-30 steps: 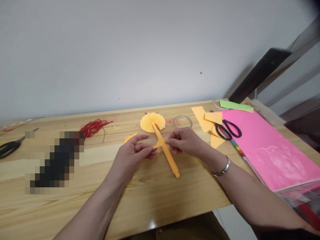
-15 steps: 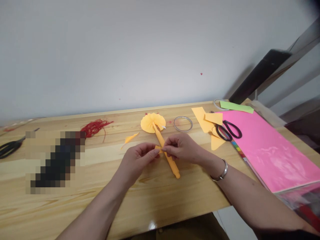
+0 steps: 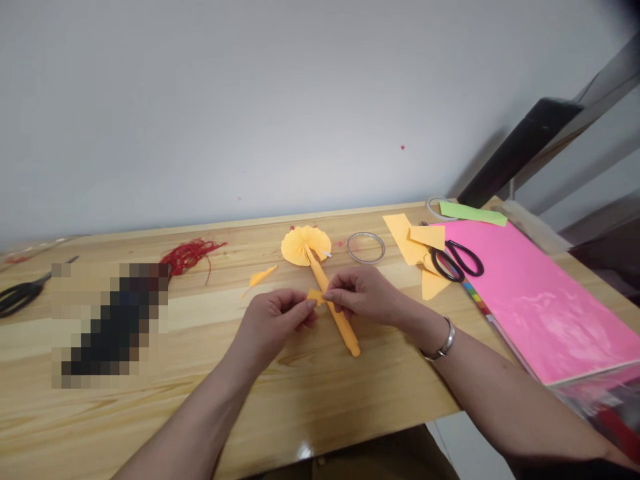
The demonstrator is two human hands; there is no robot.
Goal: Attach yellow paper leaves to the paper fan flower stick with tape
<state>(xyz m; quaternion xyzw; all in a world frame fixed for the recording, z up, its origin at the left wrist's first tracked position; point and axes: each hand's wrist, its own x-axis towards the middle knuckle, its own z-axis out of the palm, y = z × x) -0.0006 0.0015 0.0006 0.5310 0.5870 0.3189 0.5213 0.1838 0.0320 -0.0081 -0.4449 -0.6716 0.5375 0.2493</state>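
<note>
Between both hands is a small orange paper piece (image 3: 315,295). My left hand (image 3: 280,320) pinches its left side between thumb and fingers. The fingertips of my right hand (image 3: 357,293), closed together, are at its right side. Beneath them on the table lies a rolled orange paper tube (image 3: 344,328), slanting away from me. At the tube's far end sits a pleated, round orange paper fan (image 3: 300,245), with a small white bit at its right edge. Part of the tube is hidden behind my right fingers.
Orange scraps (image 3: 403,243), black-handled scissors (image 3: 465,259) and a pink paper pack (image 3: 545,300) lie right. A ring (image 3: 367,247) is behind my right hand. Red threads (image 3: 187,257), a blurred-out dark object (image 3: 117,320) and other scissors (image 3: 20,298) are left.
The small orange piece and my left fingertips have shifted slightly left, a little away from my right fingertips. The tube and fan have stayed in place.
</note>
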